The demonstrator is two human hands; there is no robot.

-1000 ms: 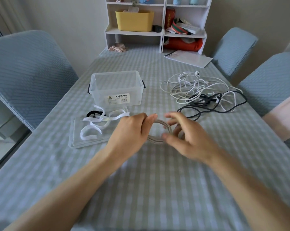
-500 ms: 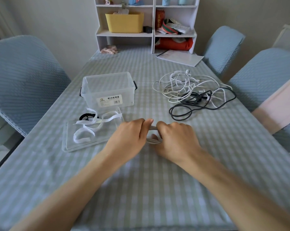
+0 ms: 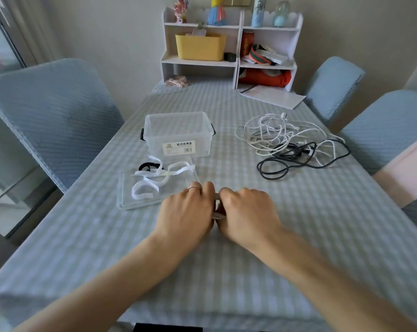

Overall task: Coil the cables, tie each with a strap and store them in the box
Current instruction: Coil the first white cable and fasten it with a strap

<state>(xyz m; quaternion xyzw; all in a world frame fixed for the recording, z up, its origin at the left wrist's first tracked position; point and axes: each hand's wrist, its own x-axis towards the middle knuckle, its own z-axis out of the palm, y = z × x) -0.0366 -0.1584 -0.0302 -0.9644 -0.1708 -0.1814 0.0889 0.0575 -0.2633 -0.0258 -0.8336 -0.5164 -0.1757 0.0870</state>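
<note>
My left hand [image 3: 187, 212] and my right hand [image 3: 244, 212] are side by side on the tablecloth, both curled round a small coiled white cable [image 3: 217, 209] that shows only as a sliver between them. The clear storage box [image 3: 178, 135] stands open beyond my hands. Its clear lid [image 3: 128, 200] lies flat to the left with white straps [image 3: 152, 180] and a black strap [image 3: 146, 167] on it. A tangle of loose white cables [image 3: 274, 133] and a black cable [image 3: 298, 156] lies to the right of the box.
A white shelf unit [image 3: 229, 44] with a yellow bin [image 3: 200, 46] stands at the table's far end, with a paper sheet [image 3: 273, 95] before it. Blue-covered chairs stand on the left [image 3: 49, 116] and on the right [image 3: 382, 125].
My hands have closed together over the coiled cable, flattening its open loop so that it is nearly hidden. The camera tilted up, showing more of the shelf.
</note>
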